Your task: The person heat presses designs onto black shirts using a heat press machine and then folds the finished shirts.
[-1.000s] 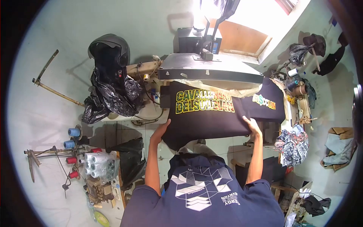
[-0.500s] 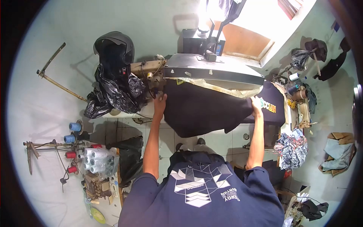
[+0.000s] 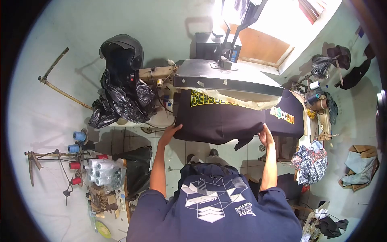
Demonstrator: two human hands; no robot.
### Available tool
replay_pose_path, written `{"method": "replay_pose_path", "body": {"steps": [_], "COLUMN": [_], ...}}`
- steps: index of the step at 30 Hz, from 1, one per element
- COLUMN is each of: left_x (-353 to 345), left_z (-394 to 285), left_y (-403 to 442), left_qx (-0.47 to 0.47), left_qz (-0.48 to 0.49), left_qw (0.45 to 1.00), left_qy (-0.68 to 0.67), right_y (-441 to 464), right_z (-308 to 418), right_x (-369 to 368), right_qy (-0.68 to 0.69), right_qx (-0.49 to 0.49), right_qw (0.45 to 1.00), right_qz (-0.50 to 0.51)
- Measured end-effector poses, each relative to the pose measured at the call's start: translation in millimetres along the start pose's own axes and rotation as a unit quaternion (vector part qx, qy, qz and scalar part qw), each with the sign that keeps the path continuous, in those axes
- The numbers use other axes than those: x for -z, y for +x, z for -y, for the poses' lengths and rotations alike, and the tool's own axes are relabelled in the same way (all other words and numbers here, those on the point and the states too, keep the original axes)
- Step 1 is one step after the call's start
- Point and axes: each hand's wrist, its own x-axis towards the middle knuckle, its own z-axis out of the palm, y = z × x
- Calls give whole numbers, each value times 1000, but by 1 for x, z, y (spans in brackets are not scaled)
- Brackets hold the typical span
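A black garment [image 3: 219, 127] with yellow and orange lettering lies below the raised plate of a heat press [image 3: 225, 78], its upper print partly hidden by the plate. My left hand [image 3: 172, 131] is closed on the garment's left edge, fingers partly under the cloth. At its right edge my right hand [image 3: 265, 135] grips the cloth near the lower corner. Another black garment [image 3: 288, 117] with a smaller coloured print lies beside it, to the right. A pale, yellowish sheet [image 3: 225, 99] hangs under the plate's front edge.
A helmet [image 3: 123, 52] and black plastic bags [image 3: 125, 99] stand at the left. Thread cones [image 3: 100, 173] are at the lower left. A sewing machine [image 3: 322, 115] and patterned cloth [image 3: 310, 161] are on the right; a black bag [image 3: 139, 169] hangs below left.
The garment was raised over its print, then came down, so the lettering shows again, now further under the plate. Both hands have moved down towards me since the middle frame.
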Motion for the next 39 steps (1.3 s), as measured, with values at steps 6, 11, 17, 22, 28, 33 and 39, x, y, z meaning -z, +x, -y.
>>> {"method": "replay_pose_path", "body": {"steps": [6,11,17,22,28,33,39], "left_x": [10,2,-6,8,21,10,-44], "left_z": [36,57,45,74,102,94,39], "left_y": [5,9,-20,-20,-15,-21,-25], "left_qx": [-2,-115,-63,-86,-31,-60,-235], "left_qz": [-95,-145,-139,-146,-158,-224,-304], "left_qw": [991,977,987,985,982,954,829], "left_qy": [97,104,40,22,101,190,405], "right_y": [-8,-14,-13,-13,-15,-17,-36], "right_z": [22,4,-38,-57,-30,10,137], "right_x": [-3,-1,30,62,87,74,-54], "right_qy": [-342,-566,-375,-377,-453,-365,-404], "right_qx": [188,199,183,183,246,208,444], "right_qw": [897,747,900,889,817,872,775], "right_qz": [-207,-287,-130,-183,-259,-252,-199]}}
